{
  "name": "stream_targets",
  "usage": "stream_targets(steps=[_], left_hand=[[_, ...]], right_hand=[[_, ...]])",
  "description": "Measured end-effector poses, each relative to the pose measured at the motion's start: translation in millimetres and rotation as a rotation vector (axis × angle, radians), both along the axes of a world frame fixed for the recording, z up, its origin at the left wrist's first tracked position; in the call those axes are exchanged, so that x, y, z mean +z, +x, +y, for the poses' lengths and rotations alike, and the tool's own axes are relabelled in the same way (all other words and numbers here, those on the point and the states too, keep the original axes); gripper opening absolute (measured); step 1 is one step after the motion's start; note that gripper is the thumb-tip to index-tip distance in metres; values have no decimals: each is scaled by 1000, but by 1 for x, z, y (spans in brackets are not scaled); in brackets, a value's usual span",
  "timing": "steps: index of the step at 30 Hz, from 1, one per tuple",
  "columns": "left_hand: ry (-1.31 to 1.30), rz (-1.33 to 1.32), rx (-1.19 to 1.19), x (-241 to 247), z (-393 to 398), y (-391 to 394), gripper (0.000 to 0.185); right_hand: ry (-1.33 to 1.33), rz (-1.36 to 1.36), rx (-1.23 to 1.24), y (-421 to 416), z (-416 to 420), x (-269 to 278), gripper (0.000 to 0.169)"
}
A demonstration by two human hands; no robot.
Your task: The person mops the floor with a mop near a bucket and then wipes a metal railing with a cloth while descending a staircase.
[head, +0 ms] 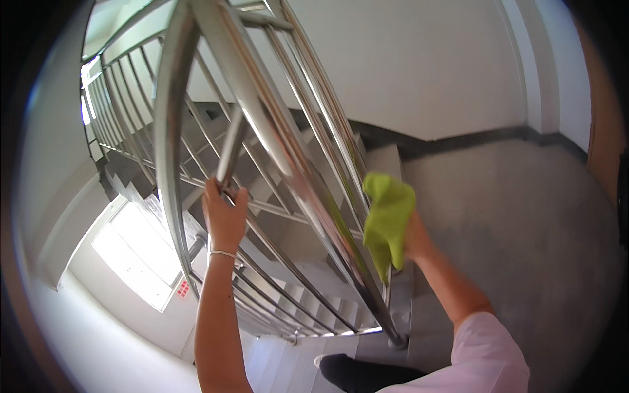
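Observation:
My left hand, with a thin bangle at the wrist, grips a slim metal bar of the stair railing. In my right hand is a bright green cloth, which hides most of the fingers. The cloth lies against the slim upright bars on the right side of the railing, low down beside the thick stainless steel post. Both the post and the bars are shiny. A curved steel handrail stands to the left of my left hand.
Stairs with grey treads go down behind the bars. To the right is a grey landing floor, edged by a dark skirting along the white wall. A bright window is at lower left. My dark-clad leg shows below.

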State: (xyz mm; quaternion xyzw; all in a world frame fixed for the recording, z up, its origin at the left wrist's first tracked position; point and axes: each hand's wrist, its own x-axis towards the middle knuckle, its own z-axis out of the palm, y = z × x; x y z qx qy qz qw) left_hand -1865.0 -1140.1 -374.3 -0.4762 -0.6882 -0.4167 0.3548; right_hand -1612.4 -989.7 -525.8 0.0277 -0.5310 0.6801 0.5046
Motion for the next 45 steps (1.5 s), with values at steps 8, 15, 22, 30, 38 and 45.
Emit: stream_targets(steps=[8, 15, 22, 30, 38, 45], left_hand=[[-17, -41, -144, 10, 0, 28, 49], [-18, 63, -70, 10, 2, 6, 56], [15, 30, -37, 14, 9, -2, 58], [-101, -70, 30, 22, -2, 2, 67], [-106, -118, -47, 18, -5, 17, 55], [-68, -100, -66, 12, 2, 35, 50]], right_hand=[[698, -213, -731, -73, 77, 320, 32], [436, -275, -834, -100, 62, 136, 32], [464, -440, -719, -85, 27, -230, 17], [594, -425, -654, -71, 45, -153, 17], [328, 37, -782, -79, 122, 127, 25], [512, -361, -1004, -112, 153, 324, 43]])
